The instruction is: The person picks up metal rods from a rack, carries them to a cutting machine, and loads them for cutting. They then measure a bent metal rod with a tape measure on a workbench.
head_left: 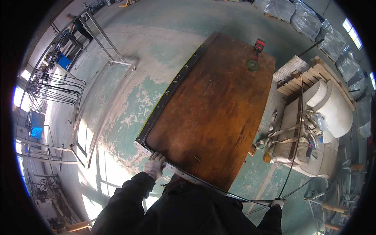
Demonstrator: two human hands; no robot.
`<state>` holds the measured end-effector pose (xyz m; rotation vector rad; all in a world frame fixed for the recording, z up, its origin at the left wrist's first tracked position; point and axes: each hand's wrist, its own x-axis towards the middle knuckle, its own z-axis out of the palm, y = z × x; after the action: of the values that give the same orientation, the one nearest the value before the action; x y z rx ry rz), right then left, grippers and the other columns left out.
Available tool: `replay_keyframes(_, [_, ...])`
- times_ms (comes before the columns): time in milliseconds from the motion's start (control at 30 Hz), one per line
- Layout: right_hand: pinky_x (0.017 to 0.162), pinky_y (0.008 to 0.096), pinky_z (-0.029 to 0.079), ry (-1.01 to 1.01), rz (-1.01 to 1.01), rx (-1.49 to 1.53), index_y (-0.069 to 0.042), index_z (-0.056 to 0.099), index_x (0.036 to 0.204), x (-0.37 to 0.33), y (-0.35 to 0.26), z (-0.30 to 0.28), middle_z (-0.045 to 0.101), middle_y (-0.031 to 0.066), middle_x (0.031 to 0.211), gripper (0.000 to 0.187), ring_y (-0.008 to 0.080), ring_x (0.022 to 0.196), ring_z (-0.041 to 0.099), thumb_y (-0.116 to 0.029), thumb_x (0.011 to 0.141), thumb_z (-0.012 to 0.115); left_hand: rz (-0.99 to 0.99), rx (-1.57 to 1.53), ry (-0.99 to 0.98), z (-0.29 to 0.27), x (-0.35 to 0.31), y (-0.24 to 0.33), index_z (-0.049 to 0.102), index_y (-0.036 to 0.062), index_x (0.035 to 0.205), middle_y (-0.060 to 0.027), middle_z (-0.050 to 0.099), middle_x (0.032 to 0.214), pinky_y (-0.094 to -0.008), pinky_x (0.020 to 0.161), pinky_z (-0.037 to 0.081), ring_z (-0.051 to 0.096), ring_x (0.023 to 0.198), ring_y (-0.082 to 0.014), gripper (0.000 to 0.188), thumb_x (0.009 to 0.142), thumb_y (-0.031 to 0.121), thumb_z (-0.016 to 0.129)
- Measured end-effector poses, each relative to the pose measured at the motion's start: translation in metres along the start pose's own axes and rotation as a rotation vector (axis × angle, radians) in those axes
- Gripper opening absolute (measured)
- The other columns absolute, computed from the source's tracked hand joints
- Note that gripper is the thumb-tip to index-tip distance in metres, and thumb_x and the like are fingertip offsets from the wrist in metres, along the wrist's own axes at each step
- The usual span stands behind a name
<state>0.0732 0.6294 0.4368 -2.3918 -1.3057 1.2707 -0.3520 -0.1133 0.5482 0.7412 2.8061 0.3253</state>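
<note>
In front of me stands a worktable with a brown, stained top (pixel 211 105). A thin black rod (pixel 203 182) bends round its near left corner and runs along the near edge toward my right. My left hand (pixel 155 165), in a pale glove, is curled over that edge near the corner, with its fingers on the rod. Out beyond the table's near right corner, my gloved right hand (pixel 277 203) is closed round the rod's far part, where several thin dark rods meet. A dark bar with holes (pixel 166 94) lines the table's left edge. A metal strip (pixel 184 174) lines the near edge.
An angle grinder (pixel 254 58) lies on the table's far right part. Right of the table are wooden pallets (pixel 313 78), pale cushioned seats (pixel 325 105) and tangled straps (pixel 297 131). Metal frames and bent black tubes (pixel 56 88) stand left. A person (pixel 80 27) works at the far left.
</note>
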Motion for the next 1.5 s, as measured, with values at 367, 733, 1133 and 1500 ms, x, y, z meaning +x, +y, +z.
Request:
replay_keyframes(367, [0.105, 0.0549, 0.048, 0.029, 0.001, 0.173, -0.002, 0.073, 0.120, 0.010, -0.022, 0.017, 0.069, 0.0097, 0.106, 0.059, 0.0283, 0.107, 0.064, -0.059, 0.106, 0.070, -0.072, -0.030, -0.060, 0.009, -0.003, 0.002, 0.063, 0.0034, 0.138, -0.0206, 0.061, 0.149, -0.0517, 0.129, 0.038, 0.049, 0.150, -0.0446, 0.051, 0.091, 0.018, 0.076])
replay_keyframes(733, [0.125, 0.0453, 0.041, 0.117, -0.083, 0.077, 0.010, 0.065, 0.145, -0.004, -0.023, 0.026, 0.064, 0.0203, 0.157, 0.077, 0.0316, 0.147, 0.059, -0.058, 0.110, 0.063, -0.090, 0.038, -0.098, 0.014, -0.012, 0.000, 0.059, 0.0036, 0.152, -0.0219, 0.054, 0.162, -0.0507, 0.133, 0.034, 0.043, 0.157, -0.0447, 0.067, 0.087, 0.010, 0.074])
replay_keyframes(1133, [0.126, 0.0446, 0.039, 0.124, -0.061, 0.156, 0.012, 0.068, 0.141, 0.001, -0.017, 0.029, 0.066, 0.0214, 0.154, 0.071, 0.0317, 0.148, 0.057, -0.052, 0.110, 0.065, -0.089, 0.036, -0.065, 0.009, -0.005, 0.002, 0.063, 0.0035, 0.142, -0.0217, 0.060, 0.155, -0.0505, 0.130, 0.038, 0.047, 0.154, -0.0436, 0.061, 0.081, 0.004, 0.068])
replay_keyframes(1500, [0.047, 0.0359, 0.044, -0.116, -0.381, 0.296, -0.007, 0.067, 0.087, -0.088, -0.076, -0.101, 0.046, -0.0005, 0.062, 0.025, 0.0167, 0.048, 0.047, -0.027, 0.100, 0.073, 0.005, 0.166, -0.257, -0.021, 0.022, 0.040, 0.074, 0.0073, 0.118, -0.0207, 0.073, 0.120, -0.0524, 0.119, 0.043, 0.064, 0.128, -0.0407, 0.034, 0.088, 0.024, 0.075])
